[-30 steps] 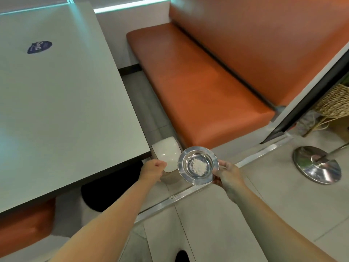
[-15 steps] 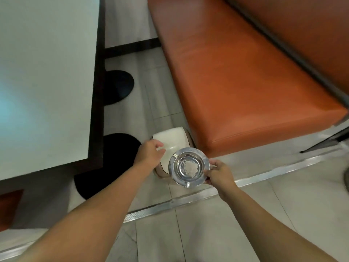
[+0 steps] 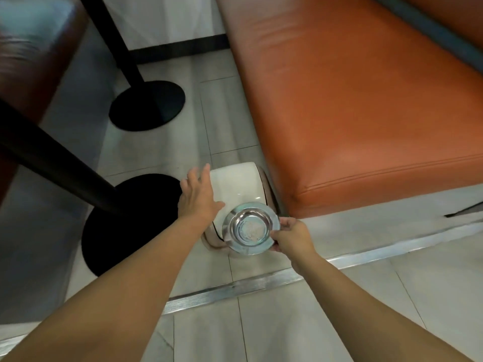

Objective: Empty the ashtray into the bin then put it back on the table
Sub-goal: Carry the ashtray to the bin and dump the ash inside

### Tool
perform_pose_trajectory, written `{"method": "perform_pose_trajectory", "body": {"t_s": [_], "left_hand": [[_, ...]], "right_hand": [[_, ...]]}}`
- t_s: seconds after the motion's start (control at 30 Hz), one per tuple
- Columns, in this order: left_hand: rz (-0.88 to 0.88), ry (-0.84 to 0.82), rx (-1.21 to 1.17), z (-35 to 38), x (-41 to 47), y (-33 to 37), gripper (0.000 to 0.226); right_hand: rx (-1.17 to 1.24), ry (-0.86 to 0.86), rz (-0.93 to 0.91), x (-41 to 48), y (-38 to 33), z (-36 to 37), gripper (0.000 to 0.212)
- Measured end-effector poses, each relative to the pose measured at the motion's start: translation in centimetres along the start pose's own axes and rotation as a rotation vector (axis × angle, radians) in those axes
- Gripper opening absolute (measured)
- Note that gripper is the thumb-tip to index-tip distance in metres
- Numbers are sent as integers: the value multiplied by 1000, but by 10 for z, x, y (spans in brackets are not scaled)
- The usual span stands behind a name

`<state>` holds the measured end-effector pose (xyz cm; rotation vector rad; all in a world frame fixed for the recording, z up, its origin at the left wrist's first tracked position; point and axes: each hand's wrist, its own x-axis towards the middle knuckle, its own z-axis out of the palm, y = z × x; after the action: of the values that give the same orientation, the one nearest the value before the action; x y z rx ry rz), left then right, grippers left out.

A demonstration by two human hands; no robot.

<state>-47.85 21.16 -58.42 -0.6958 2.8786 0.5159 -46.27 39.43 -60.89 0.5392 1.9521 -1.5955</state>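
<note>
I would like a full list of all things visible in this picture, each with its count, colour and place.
round shiny metal ashtray: one, silver, pale ash inside, held level above the bin's near end
small white lidded bin: one, white, lid shut, on the floor beside the bench
padded orange bench seat: one, orange, upper right
round flat black table bases: two, black, on the floor at left, each with a dark pole
pale tiled floor: one, light grey, with a metal strip across it
table edge: one, dark brown, blurred, upper left
left hand: one, fingers spread, at the bin lid's left side
right hand: one, grip on the ashtray's right rim
</note>
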Motion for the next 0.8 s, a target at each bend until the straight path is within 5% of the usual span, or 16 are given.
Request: {"method": "perform_pose_trajectory", "body": {"t_s": [0.17,0.47,0.8], "left_hand": [[-77,-37,-80,6,5,-1,105],[-31,132,-423,12,10,-11,76],[159,86,-405,12,14,-22,74]], "right_hand": [[-65,7,-20,16,-3,15,35],[-225,35,-64,48,-11,48,33],[-961,-104,-534,63,-10,61,27]]}}
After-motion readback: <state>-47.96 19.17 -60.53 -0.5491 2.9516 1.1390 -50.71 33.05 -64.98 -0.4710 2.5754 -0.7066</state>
